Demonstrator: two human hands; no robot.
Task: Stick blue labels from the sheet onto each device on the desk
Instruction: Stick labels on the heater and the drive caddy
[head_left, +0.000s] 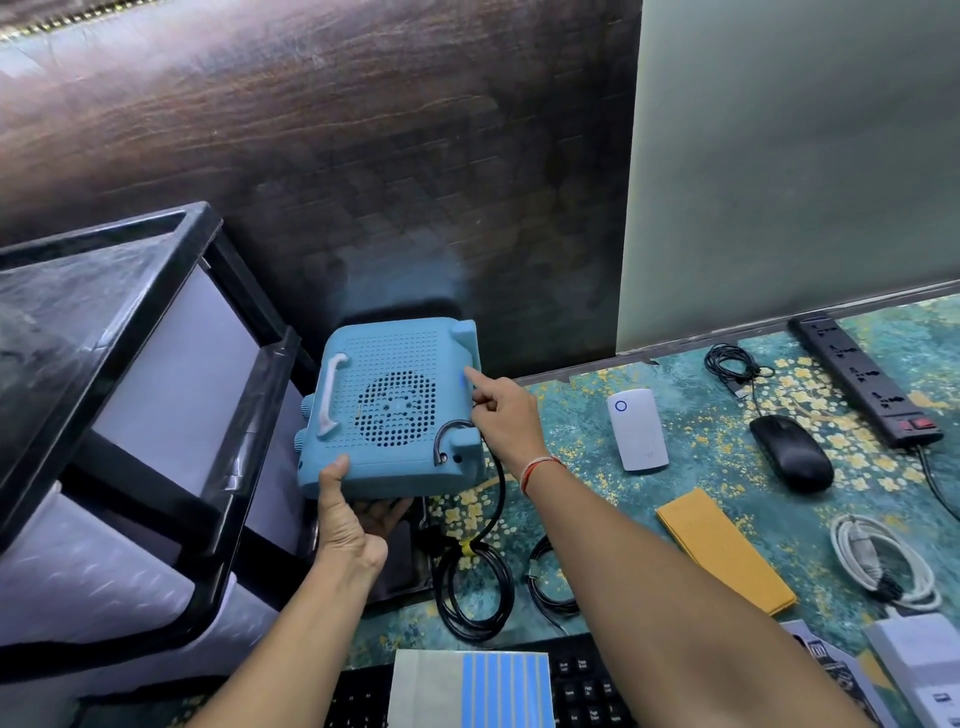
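A light-blue boxy device (389, 410) with a perforated grille and a white handle is held tilted above the desk's left edge. My left hand (348, 514) grips its lower front corner from beneath. My right hand (498, 410) has its index finger stretched out, pressing a small blue label (464, 380) onto the device's right side. The label sheet (470, 688), with several blue strips left on it, lies on a black keyboard (582, 686) at the bottom. A white plug-in device (638, 430), a black mouse (792, 453) and a black power strip (865, 379) lie on the desk.
The blue device's black cord (475, 566) coils on the patterned teal desk mat (582, 452). An orange pad (727, 551), a white coiled cable (883, 561), a thin black cable (732, 364) and small boxes (914, 660) lie to the right. A black-framed stand (156, 415) is on the left.
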